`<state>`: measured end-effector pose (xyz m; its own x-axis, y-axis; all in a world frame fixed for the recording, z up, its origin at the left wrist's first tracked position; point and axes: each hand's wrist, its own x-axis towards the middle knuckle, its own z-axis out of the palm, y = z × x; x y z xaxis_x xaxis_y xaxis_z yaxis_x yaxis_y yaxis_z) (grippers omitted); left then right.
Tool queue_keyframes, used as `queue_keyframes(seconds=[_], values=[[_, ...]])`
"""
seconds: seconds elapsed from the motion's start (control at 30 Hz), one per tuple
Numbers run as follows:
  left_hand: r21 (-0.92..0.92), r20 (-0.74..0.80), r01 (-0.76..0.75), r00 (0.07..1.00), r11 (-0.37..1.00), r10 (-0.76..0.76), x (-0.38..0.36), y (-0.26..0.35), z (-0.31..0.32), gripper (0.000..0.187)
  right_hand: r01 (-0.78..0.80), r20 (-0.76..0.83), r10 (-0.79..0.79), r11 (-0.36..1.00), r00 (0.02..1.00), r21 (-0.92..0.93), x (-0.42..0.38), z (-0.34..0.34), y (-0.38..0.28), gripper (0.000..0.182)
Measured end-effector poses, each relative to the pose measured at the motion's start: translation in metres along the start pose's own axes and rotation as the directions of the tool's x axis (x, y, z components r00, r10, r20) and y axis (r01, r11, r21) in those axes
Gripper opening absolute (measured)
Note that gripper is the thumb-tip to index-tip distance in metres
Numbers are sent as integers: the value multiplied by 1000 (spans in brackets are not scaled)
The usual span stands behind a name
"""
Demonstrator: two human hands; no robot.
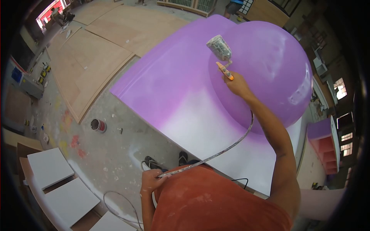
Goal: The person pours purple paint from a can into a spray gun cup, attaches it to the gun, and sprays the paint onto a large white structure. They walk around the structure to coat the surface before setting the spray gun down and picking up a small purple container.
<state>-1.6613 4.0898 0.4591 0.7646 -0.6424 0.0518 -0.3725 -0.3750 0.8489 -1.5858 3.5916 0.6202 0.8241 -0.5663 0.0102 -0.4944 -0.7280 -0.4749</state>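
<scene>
The fingers of the right hand [238, 86] are wrapped around the handle of a spray gun [224, 71], whose paint-spattered cup [219, 47] points away from the person. The gun is over the side of a big purple dome [266, 69] that faces the panel's left corner; how wide the gap is, I cannot tell. The fingers of the left hand [151, 180] are clenched around a spotted hose [227, 147], which runs up over the panel's near edge to the right wrist. The dome sits on the large panel [162, 90], towards its right-hand edge. Purple covers the panel's left corner and far end, fading to white along the middle of the near edge. The person's orange shirt [204, 200] is up against that near edge, with dark sandals [152, 162] on the floor beneath. Further out, a paint can [98, 126] stands on the floor near the panel's left corner. Beyond lie brown wooden boards [88, 65], and white boards [50, 168] rest at the lower left.
</scene>
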Motion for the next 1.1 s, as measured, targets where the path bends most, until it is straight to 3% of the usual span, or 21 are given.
queue_keyframes(seconds=[0.23,0.43,0.53,0.6,0.7,0.83,1.03,1.1], values=[[23,19,-54,998,998,54,-7,-5,-3,42,36,11,-36,999,999,24,13,0,7,34],[-45,-31,-14,999,999,12,11,-7,-29,35,-245,312,210,967,926,74,-3,-34,-36,32],[-87,-69,4,998,996,-10,18,-5,-34,34,-239,399,171,963,901,127,-12,-41,-36,28],[-109,-89,4,996,994,-14,23,-7,-35,33,-268,517,92,923,851,277,-15,-44,-31,32],[-106,-72,-1,997,994,-7,23,-18,-36,34,-250,552,-37,864,833,437,-19,-39,-24,36],[-84,-47,14,999,996,-18,12,-21,-34,37,-226,519,-54,858,853,462,-27,-37,-28,38],[-77,-47,32,998,996,-36,4,-16,-29,39,-289,491,119,913,863,287,-4,-13,-8,32],[-54,-50,20,999,998,-22,1,-12,-25,39,-260,362,183,949,914,179,-2,-7,-11,30]])
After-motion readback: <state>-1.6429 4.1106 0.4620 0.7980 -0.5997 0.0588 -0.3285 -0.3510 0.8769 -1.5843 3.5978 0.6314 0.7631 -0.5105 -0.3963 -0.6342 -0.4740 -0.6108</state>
